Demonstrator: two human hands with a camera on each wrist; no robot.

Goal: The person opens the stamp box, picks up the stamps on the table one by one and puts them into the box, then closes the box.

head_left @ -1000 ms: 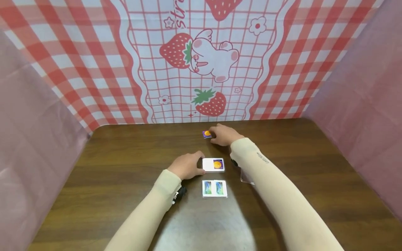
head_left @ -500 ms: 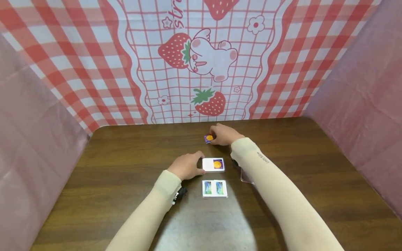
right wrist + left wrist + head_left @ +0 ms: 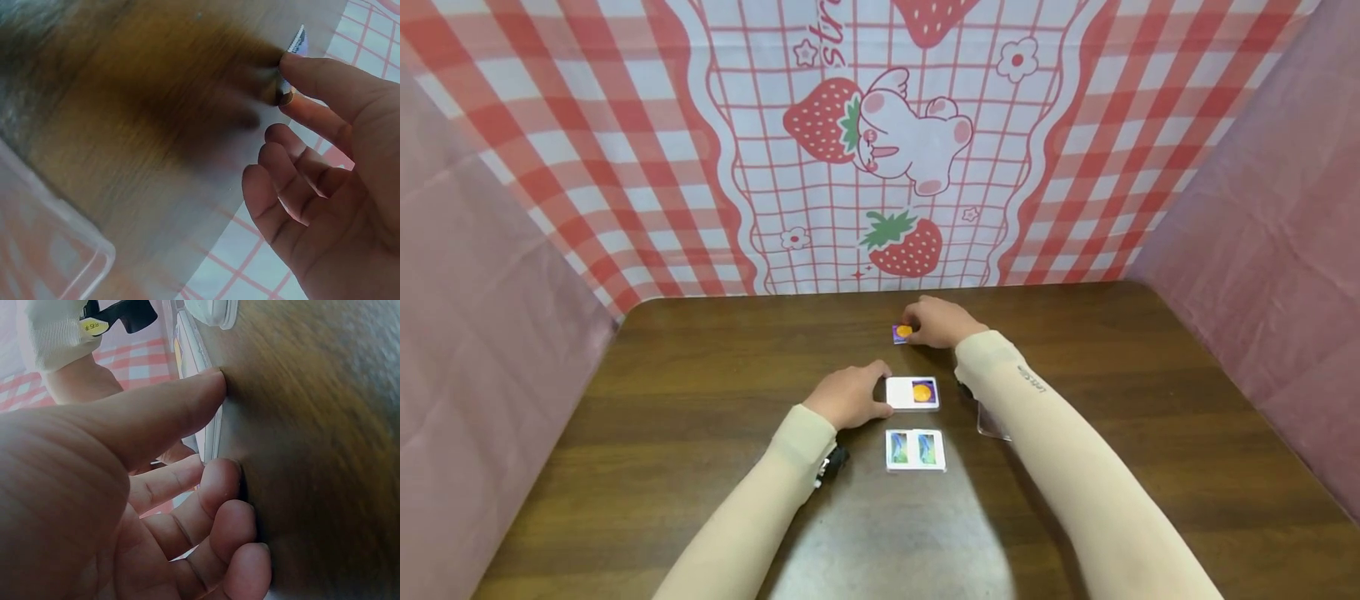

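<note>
In the head view my left hand (image 3: 847, 396) holds a flat white card frame (image 3: 899, 394) at its left end, thumb on the near edge and index finger on the far edge. The frame's left half is plain white; on its right half is a purple square picture with an orange disc. Farther back, my right hand (image 3: 942, 322) pinches a small purple card (image 3: 901, 334) with a matching orange disc. In the right wrist view, thumb and index finger grip that card (image 3: 300, 42) on edge, and the other fingers are loosely bent.
Nearer to me lies a second white frame (image 3: 915, 451) with two alike blue-green pictures. A clear plastic case (image 3: 992, 423) lies partly hidden under my right forearm. The wooden table (image 3: 737, 333) ends at a strawberry-patterned checked cloth (image 3: 850, 167).
The small purple card has come slightly toward me and to the right, between my right fingers. My left hand and the white frame have stayed in place.
</note>
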